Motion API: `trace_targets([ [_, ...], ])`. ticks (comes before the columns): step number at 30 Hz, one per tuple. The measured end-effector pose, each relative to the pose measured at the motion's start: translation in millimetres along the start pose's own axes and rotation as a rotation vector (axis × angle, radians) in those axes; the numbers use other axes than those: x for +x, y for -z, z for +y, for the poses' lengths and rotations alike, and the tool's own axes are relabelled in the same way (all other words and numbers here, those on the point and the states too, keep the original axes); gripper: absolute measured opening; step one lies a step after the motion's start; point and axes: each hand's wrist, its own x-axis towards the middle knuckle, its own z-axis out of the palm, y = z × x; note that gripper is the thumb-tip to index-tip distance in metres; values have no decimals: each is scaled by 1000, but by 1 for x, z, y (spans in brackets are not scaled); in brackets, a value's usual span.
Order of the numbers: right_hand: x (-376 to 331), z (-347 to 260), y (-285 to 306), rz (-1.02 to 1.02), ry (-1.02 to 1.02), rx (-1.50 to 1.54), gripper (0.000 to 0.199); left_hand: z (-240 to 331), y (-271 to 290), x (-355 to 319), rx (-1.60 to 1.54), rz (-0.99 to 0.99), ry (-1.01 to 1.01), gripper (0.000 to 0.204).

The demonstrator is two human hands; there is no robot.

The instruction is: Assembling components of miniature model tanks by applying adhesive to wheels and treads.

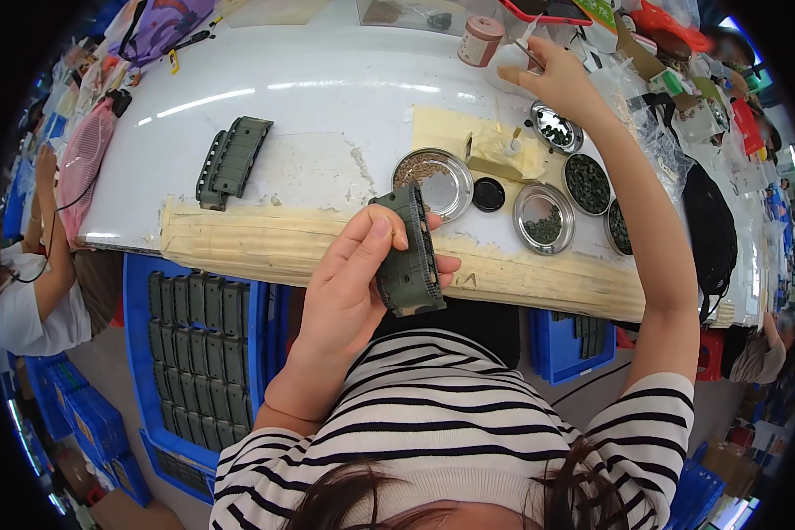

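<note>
My left hand [355, 281] grips a dark green tank-shaped model hull [408, 256] by its side, just above the taped front edge of the white table [327, 115]. My right hand [552, 75] is stretched to the far side of the table, pinching a thin tool or small piece whose kind I cannot make out, beside a pink lidded jar [481, 40]. Another green hull [231, 161] lies on the table to the left.
Several round metal dishes with small dark parts, one of them [543, 219], stand at the right, with a black lid [488, 194] and a larger dish [435, 181]. A blue crate [141, 291] of green hulls sits below left. Another person [35, 283] sits at the left.
</note>
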Motion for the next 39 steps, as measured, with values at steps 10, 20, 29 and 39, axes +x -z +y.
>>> trace_targets([
  [10,-103,-80,80,205,56,702,93,-5,-13,3,32,45,11,26],
  [20,-171,-148,42,30,187,701,27,-11,-13,5,7,-137,66,25],
  [29,-172,-143,23,89,293,755,23,-10,-19,2,11,-85,58,25],
  [39,-172,-144,16,98,304,734,22,-11,-17,1,-7,-57,69,24],
])
